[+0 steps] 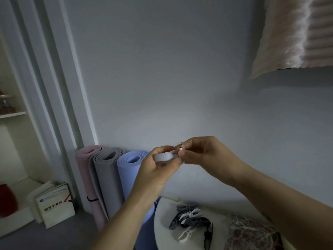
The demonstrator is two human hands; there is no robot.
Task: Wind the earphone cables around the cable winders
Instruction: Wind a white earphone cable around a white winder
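— Two hands, then: what are they doing?
— The left hand [158, 170] grips a smooth, pale, disc-shaped winder [165, 156], seen edge-on with its long axis lying level. The right hand [203, 156] pinches the white plug [181, 147] at the disc's right rim, its metal tip pointing nearly straight up. Both are held well above the surface [162, 222].
— And the surface?
— Round, white and matte. On it lies a heap of spare winders [191, 219], grey, white and black, flat with looped cut-outs. Beside them, to the right, is a tangle of thin white cables [252, 231].
— And the room?
— Left of the surface, three rolled foam mats stand against the plain wall [162, 69]: a pink mat [84, 177], a grey mat [106, 177] and a blue mat [129, 170]. Further left are some books [55, 204]. High above, to the right, hangs ribbed pinkish fabric [297, 33].
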